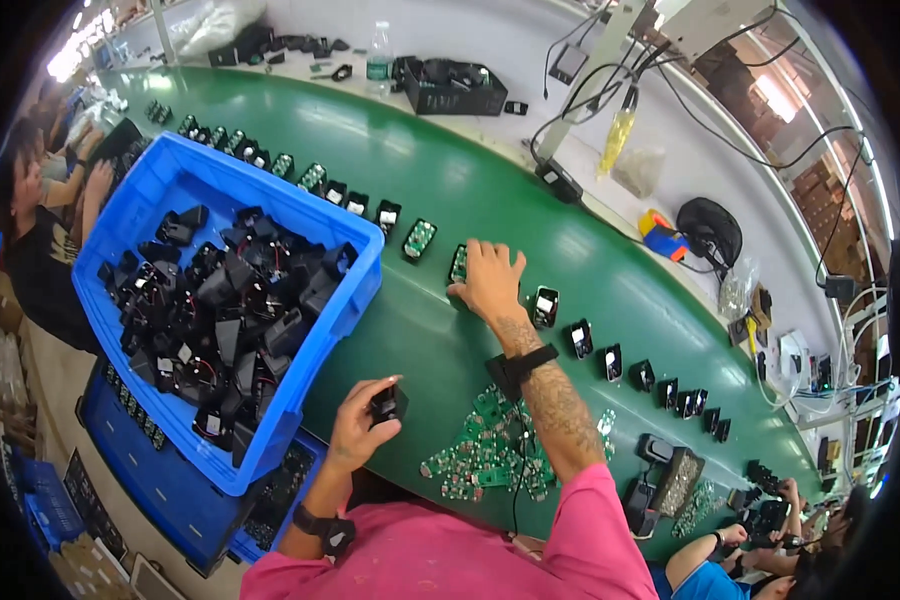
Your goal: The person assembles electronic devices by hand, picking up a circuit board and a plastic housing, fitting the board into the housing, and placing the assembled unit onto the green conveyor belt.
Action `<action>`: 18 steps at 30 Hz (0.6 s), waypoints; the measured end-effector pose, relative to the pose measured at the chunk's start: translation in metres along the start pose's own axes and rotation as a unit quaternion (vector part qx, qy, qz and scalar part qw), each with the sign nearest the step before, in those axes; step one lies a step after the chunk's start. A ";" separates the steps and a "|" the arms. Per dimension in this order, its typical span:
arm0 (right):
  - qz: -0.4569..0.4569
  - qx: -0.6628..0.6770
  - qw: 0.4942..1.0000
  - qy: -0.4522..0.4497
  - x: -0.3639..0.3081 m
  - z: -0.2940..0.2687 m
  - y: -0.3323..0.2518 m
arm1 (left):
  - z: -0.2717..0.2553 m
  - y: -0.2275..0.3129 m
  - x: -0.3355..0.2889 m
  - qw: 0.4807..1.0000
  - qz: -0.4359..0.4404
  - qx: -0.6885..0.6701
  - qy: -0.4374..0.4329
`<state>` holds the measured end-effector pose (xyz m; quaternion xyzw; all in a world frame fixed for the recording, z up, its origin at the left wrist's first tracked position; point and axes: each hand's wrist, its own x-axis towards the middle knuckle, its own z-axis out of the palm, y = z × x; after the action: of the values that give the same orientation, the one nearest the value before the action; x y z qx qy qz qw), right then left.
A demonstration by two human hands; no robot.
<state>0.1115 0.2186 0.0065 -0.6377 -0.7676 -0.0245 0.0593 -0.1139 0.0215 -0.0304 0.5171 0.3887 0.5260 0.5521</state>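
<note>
My left hand (358, 428) is closed around a small black plastic housing (389, 402), held above the green belt near my body. Farther forward, my right hand (492, 284) reaches over the belt, thumb and fingers around a black housing with a green circuit board (458, 264) in it. The hand covers part of this housing. Beside it on the left lies another housing with a green board (420, 240); on the right is a black housing with a white part (545, 307). Below my right forearm lies a pile of loose green circuit boards (490, 450).
A blue bin (362, 290) full of black housings stands at my left. Housings line the green belt (300, 115) in a curved row. A black box (455, 90), a bottle (379, 62) and hanging cables are behind it. Other people sit at left and lower right.
</note>
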 end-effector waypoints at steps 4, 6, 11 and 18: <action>-0.053 0.077 0.994 0.049 -0.053 -0.037 -0.002 | -0.021 -0.011 -0.035 0.991 -0.108 -0.075 0.014; -0.027 0.089 0.994 -0.063 -0.108 -0.042 0.003 | -0.016 -0.005 -0.040 0.987 -0.113 -0.116 0.005; 0.042 0.146 0.983 -0.106 -0.191 -0.031 0.002 | 0.016 -0.006 -0.028 0.892 -0.221 -0.389 -0.057; 0.094 0.298 0.948 -0.060 -0.194 -0.017 0.012 | 0.058 0.003 -0.018 0.973 -0.208 -0.020 -0.096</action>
<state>0.1593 0.0290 -0.0005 -0.6603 -0.6789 0.2496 0.2021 -0.0605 -0.0061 -0.0200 0.4619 0.4221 0.3547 0.6948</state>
